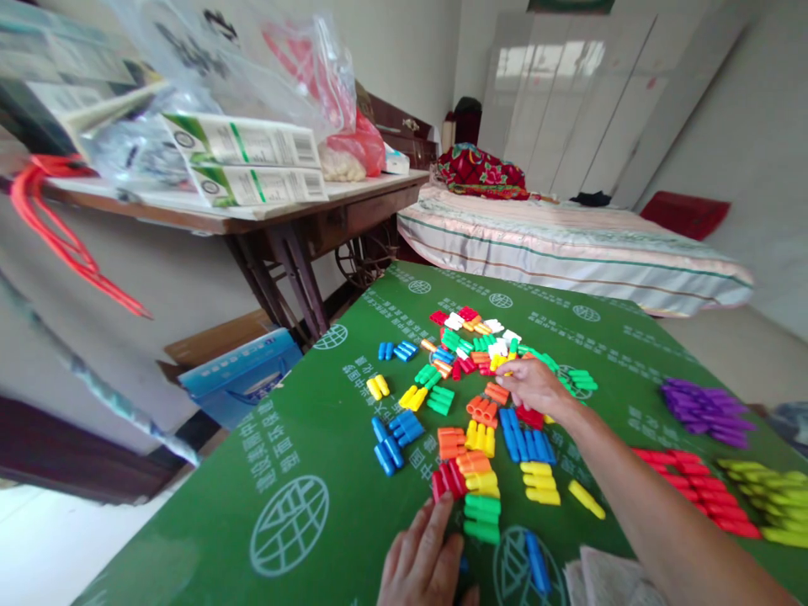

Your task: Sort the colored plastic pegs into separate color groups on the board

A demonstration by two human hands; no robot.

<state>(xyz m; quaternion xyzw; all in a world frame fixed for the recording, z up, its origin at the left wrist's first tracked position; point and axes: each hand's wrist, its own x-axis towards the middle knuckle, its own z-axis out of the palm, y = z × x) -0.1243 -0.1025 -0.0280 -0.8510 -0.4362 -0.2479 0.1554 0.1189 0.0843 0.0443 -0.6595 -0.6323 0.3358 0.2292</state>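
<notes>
Small bullet-shaped plastic blocks in several colours lie on a green board, many side by side in short rows. My left hand (424, 551) rests at the near edge with fingers stretched, its index fingertip touching a red block row (449, 480). Just right of that fingertip are a green row (482, 518) and a yellow row (483, 484). Farther off, my right hand (531, 384) reaches into the pile with thumb and fingertips together, right by yellow blocks (498, 362); what lies between the fingertips is hidden. Orange blocks (497, 392) sit just below it.
Purple blocks (707, 412), red blocks (700, 492) and yellow-green blocks (767, 497) are grouped at the right. A folded cloth (606, 576) lies beneath my right forearm. A side table (353, 192) with boxes and bags stands left; a bed (568, 240) is behind.
</notes>
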